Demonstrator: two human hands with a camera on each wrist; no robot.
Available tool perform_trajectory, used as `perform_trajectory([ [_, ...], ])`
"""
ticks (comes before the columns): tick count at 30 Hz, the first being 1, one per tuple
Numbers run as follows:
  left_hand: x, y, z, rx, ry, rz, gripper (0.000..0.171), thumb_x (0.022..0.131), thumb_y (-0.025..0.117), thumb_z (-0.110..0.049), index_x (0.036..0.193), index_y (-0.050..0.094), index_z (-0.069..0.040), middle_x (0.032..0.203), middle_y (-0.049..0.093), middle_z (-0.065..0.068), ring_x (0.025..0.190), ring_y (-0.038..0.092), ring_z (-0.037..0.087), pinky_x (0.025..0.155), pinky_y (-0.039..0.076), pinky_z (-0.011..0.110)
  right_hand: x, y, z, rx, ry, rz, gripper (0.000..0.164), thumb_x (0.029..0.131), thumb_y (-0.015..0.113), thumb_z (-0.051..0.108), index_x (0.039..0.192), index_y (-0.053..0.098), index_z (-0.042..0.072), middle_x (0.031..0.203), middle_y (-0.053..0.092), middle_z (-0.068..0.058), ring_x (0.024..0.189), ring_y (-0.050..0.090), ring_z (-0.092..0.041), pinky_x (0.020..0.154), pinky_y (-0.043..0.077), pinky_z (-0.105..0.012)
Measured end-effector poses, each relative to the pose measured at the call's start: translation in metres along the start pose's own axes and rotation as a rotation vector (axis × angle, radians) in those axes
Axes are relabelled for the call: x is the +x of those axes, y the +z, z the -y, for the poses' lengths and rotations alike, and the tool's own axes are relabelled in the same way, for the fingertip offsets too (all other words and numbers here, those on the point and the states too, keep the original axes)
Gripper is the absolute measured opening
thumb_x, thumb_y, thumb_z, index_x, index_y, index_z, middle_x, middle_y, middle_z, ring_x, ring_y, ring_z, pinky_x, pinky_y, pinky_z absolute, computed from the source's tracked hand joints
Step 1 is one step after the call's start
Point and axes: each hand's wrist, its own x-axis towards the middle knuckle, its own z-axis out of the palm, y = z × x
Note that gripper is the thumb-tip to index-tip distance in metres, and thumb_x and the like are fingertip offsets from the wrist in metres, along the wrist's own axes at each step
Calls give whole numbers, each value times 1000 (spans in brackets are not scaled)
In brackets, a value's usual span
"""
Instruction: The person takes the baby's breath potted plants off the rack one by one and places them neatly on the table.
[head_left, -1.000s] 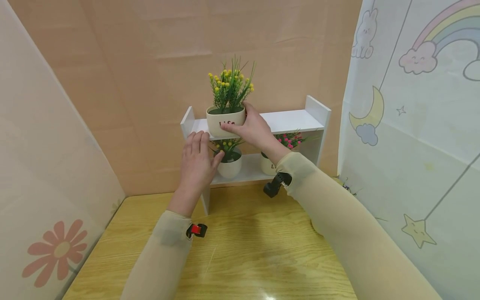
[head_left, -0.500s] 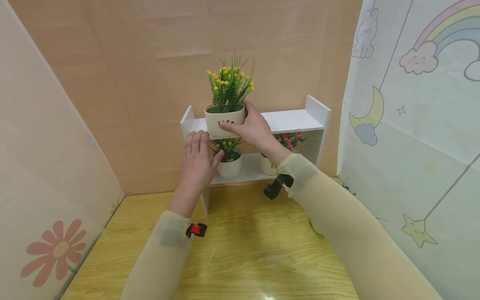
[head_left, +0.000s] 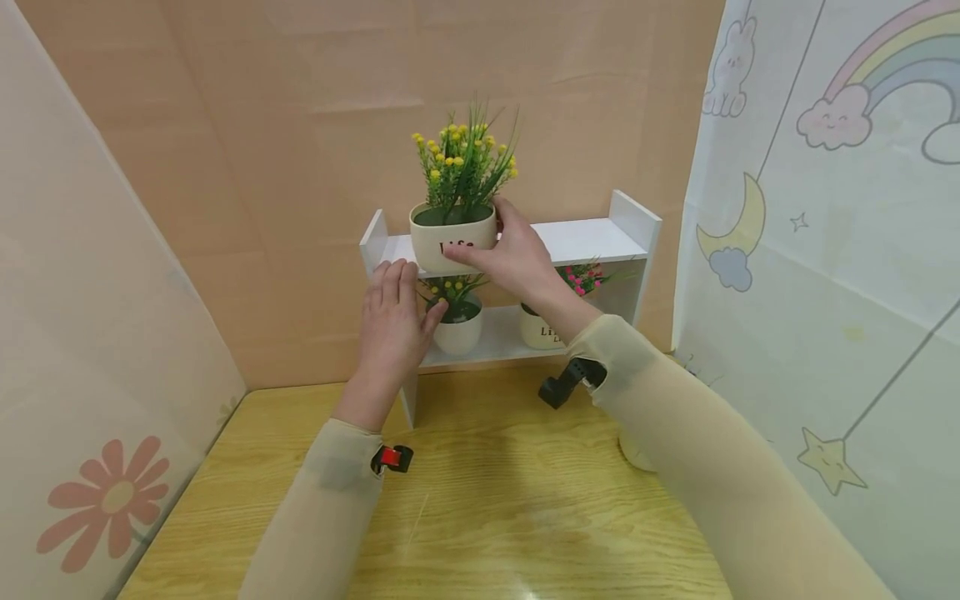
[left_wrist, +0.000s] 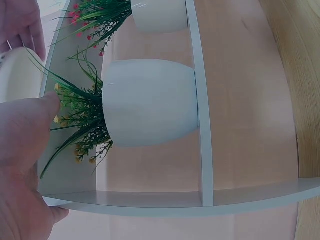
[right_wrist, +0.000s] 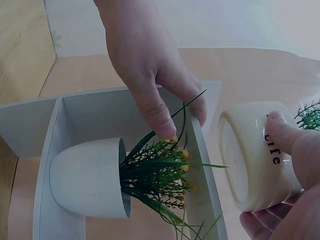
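My right hand point(head_left: 517, 258) holds an oval cream flowerpot point(head_left: 429, 243) marked "Life", with yellow flowers and grass, at the left part of the white shelf's point(head_left: 592, 240) top board. In the right wrist view the flowerpot's pale underside shows, apart from the board; the thumb lies on the lettering and fingers reach underneath. My left hand point(head_left: 393, 321) rests on the shelf's upper left corner, fingers extended over the edge, thumb held out in front. Below it, a round white pot point(left_wrist: 150, 102) with yellow flowers stands on the lower board, near the left thumb.
A second "Life" pot point(head_left: 538, 332) with pink flowers stands right on the lower board, partly behind my right wrist. A pale rounded object point(head_left: 636, 454) on the wooden table point(head_left: 480, 517) is mostly hidden by the right sleeve. Printed cloth walls point(head_left: 810, 350) flank the table.
My right hand and the held flowerpot have risen slightly and shifted a little to the right. The right forearm has moved right too. My left hand stays on the shelf corner.
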Motion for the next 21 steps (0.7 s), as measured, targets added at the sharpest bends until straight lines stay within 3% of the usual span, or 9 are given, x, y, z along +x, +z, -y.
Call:
perform_trajectory([
  [9, -1, -2, -6, 10, -14, 3, 81, 110, 68, -45, 164, 28, -1, 169, 30, 21, 165, 16, 41, 136, 13, 53, -22, -17, -2, 58, -17, 6, 94, 88, 93, 52, 162, 45, 18, 142, 62, -2, 129, 65, -24, 99, 59, -45],
  [18, -3, -5, -12, 17, -31, 15, 82, 110, 68, -45, 166, 26, -1, 171, 28, 21, 165, 14, 40, 136, 11, 52, -47, -34, -9, 108, -21, 25, 92, 86, 95, 52, 159, 47, 21, 143, 60, 0, 133, 65, -26, 102, 59, -46],
  [21, -1, -9, -8, 8, -36, 38, 83, 111, 67, -46, 166, 26, -1, 171, 27, 21, 165, 13, 40, 136, 10, 51, -54, -36, -4, 129, 2, 22, 89, 86, 96, 49, 156, 49, 22, 140, 60, 1, 129, 69, -25, 98, 60, -46],
])
